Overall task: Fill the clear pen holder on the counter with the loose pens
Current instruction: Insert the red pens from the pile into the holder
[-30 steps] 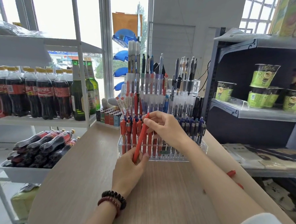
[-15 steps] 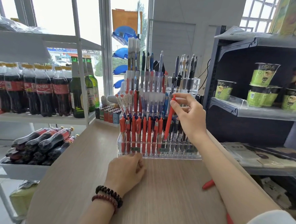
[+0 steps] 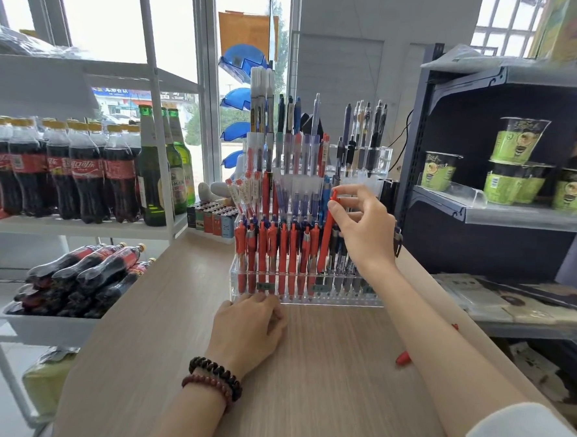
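1. Since one second ago, the red pen has passed from the left hand to the right hand alone, and it has gone from in front of the red row to the right end of that row.
2. Right hand: thumb and fingers pinch the top end of the red pen. The pen stands almost upright, a little tilted, with its lower tip down at the front row of the clear pen holder. I cannot tell if the tip is already inside a slot.
3. Left hand: it has come down to the tabletop and rests there with fingers loosely bent, holding nothing. The knuckles are against the front wall of the holder. Two bead bracelets are on its wrist.
4. The pen holder stands at the far side of the tabletop, with stepped rows. The front row has red pens on its left part and dark pens on its right part.
5. One loose red pen lies on the tabletop, partly hidden behind the right forearm.
6. Cola bottles and green glass bottles stand on the white shelf at the left. Green noodle cups stand on the dark shelf at the right.
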